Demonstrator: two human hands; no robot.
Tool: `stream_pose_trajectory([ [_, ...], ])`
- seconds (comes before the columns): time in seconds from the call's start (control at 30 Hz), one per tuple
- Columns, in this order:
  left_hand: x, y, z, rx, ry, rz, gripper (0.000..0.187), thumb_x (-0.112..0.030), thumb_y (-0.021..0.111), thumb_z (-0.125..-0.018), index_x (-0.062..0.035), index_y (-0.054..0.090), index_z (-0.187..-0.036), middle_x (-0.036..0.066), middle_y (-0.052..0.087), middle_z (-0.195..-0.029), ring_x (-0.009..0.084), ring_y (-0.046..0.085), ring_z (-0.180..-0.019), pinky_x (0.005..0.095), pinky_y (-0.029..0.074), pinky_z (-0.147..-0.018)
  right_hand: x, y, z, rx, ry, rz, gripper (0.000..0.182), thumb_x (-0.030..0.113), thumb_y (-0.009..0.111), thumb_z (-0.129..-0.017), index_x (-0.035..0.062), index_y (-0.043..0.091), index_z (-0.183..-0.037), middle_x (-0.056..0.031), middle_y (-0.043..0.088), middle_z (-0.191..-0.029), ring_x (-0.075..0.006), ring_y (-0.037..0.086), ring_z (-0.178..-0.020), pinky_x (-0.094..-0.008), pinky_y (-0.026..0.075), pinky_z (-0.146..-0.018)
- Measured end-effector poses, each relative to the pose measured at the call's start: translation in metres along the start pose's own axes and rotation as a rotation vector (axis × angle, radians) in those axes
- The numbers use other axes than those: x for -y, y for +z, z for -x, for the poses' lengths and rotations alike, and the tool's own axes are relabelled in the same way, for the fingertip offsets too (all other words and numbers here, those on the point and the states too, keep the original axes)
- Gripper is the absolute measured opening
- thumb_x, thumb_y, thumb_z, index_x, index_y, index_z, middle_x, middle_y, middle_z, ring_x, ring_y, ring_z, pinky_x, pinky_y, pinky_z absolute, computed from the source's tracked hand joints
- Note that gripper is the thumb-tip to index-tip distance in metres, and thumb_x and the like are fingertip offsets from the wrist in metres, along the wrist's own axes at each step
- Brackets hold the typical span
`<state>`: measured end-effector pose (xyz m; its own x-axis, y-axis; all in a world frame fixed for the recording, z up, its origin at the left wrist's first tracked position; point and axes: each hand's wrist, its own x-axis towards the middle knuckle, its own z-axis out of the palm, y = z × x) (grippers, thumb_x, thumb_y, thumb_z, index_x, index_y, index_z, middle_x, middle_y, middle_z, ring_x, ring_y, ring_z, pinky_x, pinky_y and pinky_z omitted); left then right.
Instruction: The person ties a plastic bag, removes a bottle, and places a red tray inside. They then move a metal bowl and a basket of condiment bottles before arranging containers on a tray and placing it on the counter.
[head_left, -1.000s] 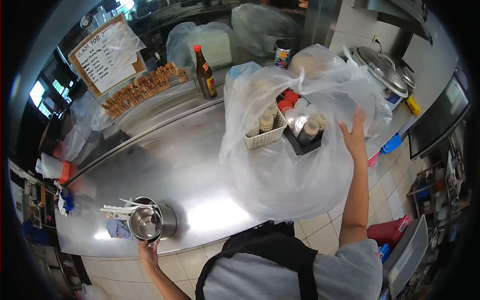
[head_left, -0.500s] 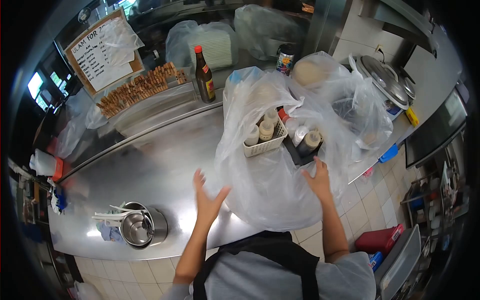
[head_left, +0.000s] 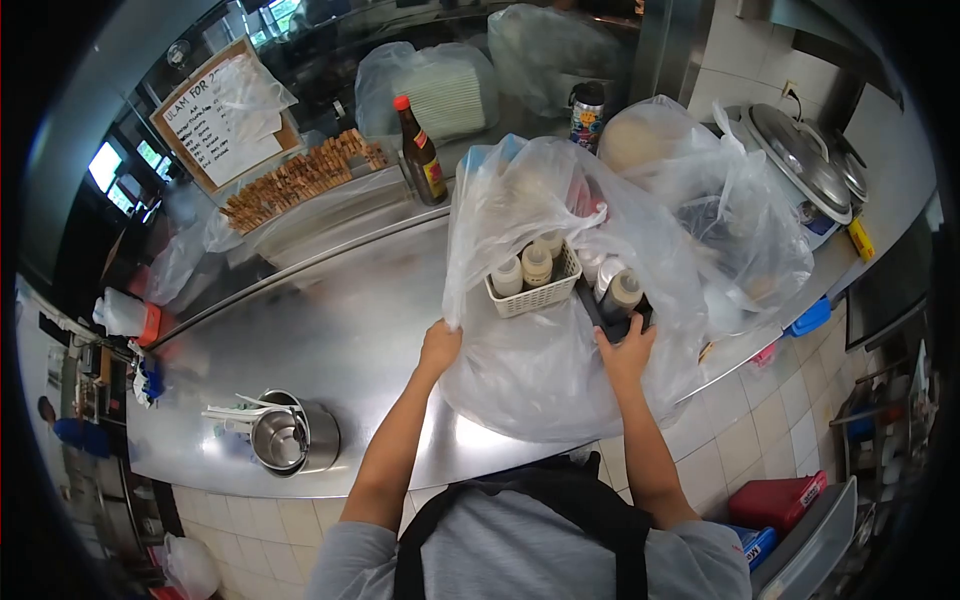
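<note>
A large clear plastic bag (head_left: 540,385) lies spread over the metal counter, its mouth open toward me. My left hand (head_left: 440,348) is closed on the bag's left edge. Inside the opening, a cream plastic basket (head_left: 540,298) holds several squeeze bottles (head_left: 537,266) with pale contents. To its right, a black caddy (head_left: 590,303) carries more bottles, among them a squeeze bottle with dark sauce (head_left: 622,294). My right hand (head_left: 627,352) grips the near end of this caddy, thumb on the left and fingers on the right; part of the grip is hidden.
On the steel counter (head_left: 330,300) stands a metal pot (head_left: 318,440) with utensils. A brown sauce bottle (head_left: 420,155) and a row of clothespins (head_left: 300,180) line the back ledge. Another filled plastic bag (head_left: 745,230) and a lidded pot (head_left: 800,160) sit at right.
My left hand has moved from open above the counter to the bag's left edge and closed on it. My right hand has reached forward onto the black caddy. The view has shifted slightly.
</note>
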<state>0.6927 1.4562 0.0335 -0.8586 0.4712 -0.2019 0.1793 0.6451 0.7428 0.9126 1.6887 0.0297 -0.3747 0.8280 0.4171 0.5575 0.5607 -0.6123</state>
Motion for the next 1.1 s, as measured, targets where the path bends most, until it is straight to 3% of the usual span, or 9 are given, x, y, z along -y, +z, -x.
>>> stream_pose_trajectory([
  [0.43,0.043,-0.001,0.121,0.141,-0.090,-0.018,0.037,-0.026,0.055,-0.078,0.0078,0.055,-0.093,0.028,0.059,-0.086,0.0406,0.058,-0.084,0.0414,0.046,-0.074,-0.009,-0.070,0.023,0.201,-0.112,-0.162,0.068,0.027,0.074,-0.065,0.0006,0.042,-0.119,-0.0243,0.045,-0.110,-0.0376,0.049,-0.092,-0.0413,0.041,-0.080],
  [0.53,0.022,-0.027,0.148,0.093,0.044,0.101,0.031,-0.023,0.059,-0.076,0.0056,0.057,-0.088,0.031,0.055,-0.096,0.0407,0.055,-0.090,0.0395,0.045,-0.078,0.006,-0.115,0.015,0.316,-0.082,-0.005,0.071,0.023,0.073,-0.068,-0.0041,0.038,-0.123,-0.0246,0.050,-0.111,-0.0318,0.053,-0.090,-0.0373,0.043,-0.078],
  [0.6,-0.004,-0.040,0.162,-0.418,0.251,0.137,0.026,-0.017,0.063,-0.072,-0.0007,0.059,-0.093,0.029,0.044,-0.116,0.0393,0.048,-0.105,0.0403,0.041,-0.086,0.049,-0.155,-0.005,0.322,0.189,-0.144,0.072,0.021,0.072,-0.069,-0.0043,0.035,-0.126,-0.0225,0.053,-0.108,-0.0289,0.055,-0.094,-0.0324,0.044,-0.078],
  [0.67,-0.021,-0.049,0.156,-0.526,0.684,-0.080,0.036,-0.012,0.067,-0.067,-0.0097,0.059,-0.102,0.023,0.031,-0.128,0.0397,0.035,-0.118,0.0479,0.034,-0.092,0.068,-0.169,-0.027,0.379,0.073,-0.017,0.072,0.018,0.071,-0.070,-0.0016,0.034,-0.129,-0.0209,0.050,-0.114,-0.0275,0.054,-0.097,-0.0289,0.043,-0.078],
  [0.73,-0.066,-0.061,0.148,-0.570,0.816,-0.547,0.052,-0.010,0.068,-0.065,-0.0156,0.054,-0.114,0.023,0.026,-0.133,0.0431,0.030,-0.121,0.0523,0.032,-0.092,0.097,-0.154,-0.043,0.262,-0.341,-0.264,0.075,0.018,0.073,-0.068,0.0034,0.034,-0.130,-0.0205,0.045,-0.124,-0.0297,0.051,-0.106,-0.0320,0.042,-0.084],
  [0.8,-0.081,-0.066,0.113,-0.508,0.568,-0.813,0.065,-0.007,0.065,-0.064,-0.0193,0.045,-0.125,0.023,0.020,-0.139,0.0439,0.028,-0.123,0.0555,0.033,-0.090,0.118,-0.135,-0.059,0.286,-0.642,-0.080,0.088,0.024,0.077,-0.062,0.0127,0.029,-0.135,-0.0191,0.029,-0.137,-0.0334,0.035,-0.123,-0.0455,0.036,-0.093],
  [0.83,-0.081,-0.071,0.092,-0.531,0.461,-0.740,0.066,-0.003,0.060,-0.066,-0.0197,0.042,-0.128,0.022,0.016,-0.141,0.0430,0.029,-0.123,0.0571,0.031,-0.091,0.129,-0.130,-0.070,0.286,-0.651,-0.082,0.088,0.024,0.077,-0.062,0.0127,0.029,-0.135,-0.0191,0.029,-0.137,-0.0334,0.035,-0.123,-0.0455,0.036,-0.093],
  [0.9,-0.087,-0.100,0.061,-0.557,0.291,-0.552,0.072,0.002,0.054,-0.068,-0.0190,0.033,-0.134,0.022,0.012,-0.143,0.0417,0.031,-0.124,0.0589,0.030,-0.092,0.148,-0.121,-0.098,0.284,-0.746,0.523,0.103,0.034,0.080,-0.053,0.0246,0.023,-0.138,-0.0141,0.015,-0.144,-0.0352,0.015,-0.132,-0.0604,0.024,-0.096],
  [1.1,-0.114,-0.169,0.014,-0.694,0.177,-0.411,0.078,0.001,0.054,-0.069,-0.0164,0.023,-0.138,0.022,0.013,-0.142,0.0410,0.030,-0.124,0.0600,0.027,-0.093,0.170,-0.091,-0.181,0.164,-0.751,0.772,0.114,0.041,0.081,-0.044,0.0325,0.019,-0.138,-0.0043,0.011,-0.146,-0.0330,0.009,-0.134,-0.0662,0.019,-0.096],
])
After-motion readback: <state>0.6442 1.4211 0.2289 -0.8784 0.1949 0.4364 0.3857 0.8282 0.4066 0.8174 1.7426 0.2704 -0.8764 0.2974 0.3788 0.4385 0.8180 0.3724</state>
